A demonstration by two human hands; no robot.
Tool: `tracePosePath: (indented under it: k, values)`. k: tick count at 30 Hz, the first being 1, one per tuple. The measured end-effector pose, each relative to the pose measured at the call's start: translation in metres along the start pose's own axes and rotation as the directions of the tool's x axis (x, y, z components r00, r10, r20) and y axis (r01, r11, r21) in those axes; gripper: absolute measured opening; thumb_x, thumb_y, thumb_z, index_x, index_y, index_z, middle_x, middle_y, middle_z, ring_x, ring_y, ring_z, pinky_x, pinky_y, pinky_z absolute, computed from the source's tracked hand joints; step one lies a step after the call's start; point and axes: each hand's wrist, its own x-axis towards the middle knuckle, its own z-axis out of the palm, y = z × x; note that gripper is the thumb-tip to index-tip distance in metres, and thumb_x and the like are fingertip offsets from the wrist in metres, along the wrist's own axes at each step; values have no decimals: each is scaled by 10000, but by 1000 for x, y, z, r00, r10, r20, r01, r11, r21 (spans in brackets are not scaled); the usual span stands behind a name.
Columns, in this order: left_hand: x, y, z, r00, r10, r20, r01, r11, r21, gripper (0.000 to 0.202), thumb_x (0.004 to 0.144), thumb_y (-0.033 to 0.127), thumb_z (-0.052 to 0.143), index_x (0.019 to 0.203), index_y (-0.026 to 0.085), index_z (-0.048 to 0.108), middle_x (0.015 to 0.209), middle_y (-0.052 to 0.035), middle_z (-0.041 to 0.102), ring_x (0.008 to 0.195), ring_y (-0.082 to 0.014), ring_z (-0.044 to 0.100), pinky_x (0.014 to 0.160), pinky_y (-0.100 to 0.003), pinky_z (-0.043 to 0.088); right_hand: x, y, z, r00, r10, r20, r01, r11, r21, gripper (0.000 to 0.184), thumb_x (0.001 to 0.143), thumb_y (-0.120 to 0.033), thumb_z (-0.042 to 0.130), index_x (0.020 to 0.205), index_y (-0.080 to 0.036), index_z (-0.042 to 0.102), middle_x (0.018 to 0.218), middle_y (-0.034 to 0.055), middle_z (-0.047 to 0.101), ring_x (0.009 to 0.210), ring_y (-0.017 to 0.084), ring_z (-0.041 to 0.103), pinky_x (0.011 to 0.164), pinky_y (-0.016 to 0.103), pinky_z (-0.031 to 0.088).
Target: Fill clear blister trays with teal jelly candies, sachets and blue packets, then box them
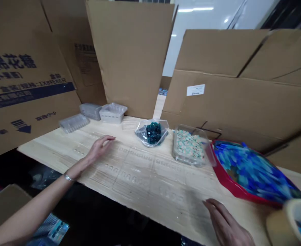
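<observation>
Several clear, shallow plastic trays with small moulded hollows lie flat across the pale wooden table, hard to tell from the wood. At their left end is my left hand, palm down with its fingers stretched out and the thumb apart, holding nothing. My right hand is low over the front right of the table, past the trays' right end. Its fingers reach left, loosely extended, and I see nothing in them. Behind the trays sits an open clear bag of dark teal pieces.
A clear tub of small pale and green pieces stands near a red basin heaped with blue strips. A roundish tan container is at bottom right. Stacked clear boxes stand back left. Cardboard walls the rear.
</observation>
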Motion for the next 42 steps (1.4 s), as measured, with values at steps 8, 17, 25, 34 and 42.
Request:
tracePosePath:
  k: [8,17,25,34,42]
  values:
    - [61,28,174,782,139,608,-466,778,421,285,782,279,610,1019,128,658,1124,-178,633,1109,-307,542,1000,-376,342,9,-55,-9,987,52,-152,-56,998,-28,319,904,-117,355,1043,-163,639,1055,97,682,882,161,693,700,198,571]
    - [82,-21,237,765,-63,642,-549,459,699,913,589,317,786,1375,114,367,1409,-314,260,1280,-516,223,1009,-622,131,-38,-54,-26,963,253,-91,-248,967,64,275,915,-126,380,1073,-137,604,1023,115,664,875,172,684,698,227,571]
    - [83,-28,235,718,-47,694,-668,231,707,699,724,371,653,1342,155,409,1313,-245,362,1155,-416,408,932,-530,332,-59,-43,-11,950,220,-220,-197,973,120,272,917,-141,388,1048,-150,626,991,104,689,856,183,694,691,237,581]
    - [74,-29,237,708,3,706,-688,230,689,487,836,349,554,1265,126,492,1242,-211,452,1016,-296,543,850,-402,425,-79,-36,-15,939,191,-284,-140,971,192,295,895,-96,386,1044,-142,637,972,106,700,847,176,698,692,232,581]
    - [89,-6,230,753,67,655,-632,353,690,350,879,325,542,1189,163,541,1197,-102,562,1007,-215,581,836,-429,504,-91,-28,-7,936,99,-339,-65,992,111,312,912,-127,363,1040,-146,647,963,97,714,853,178,703,702,218,576]
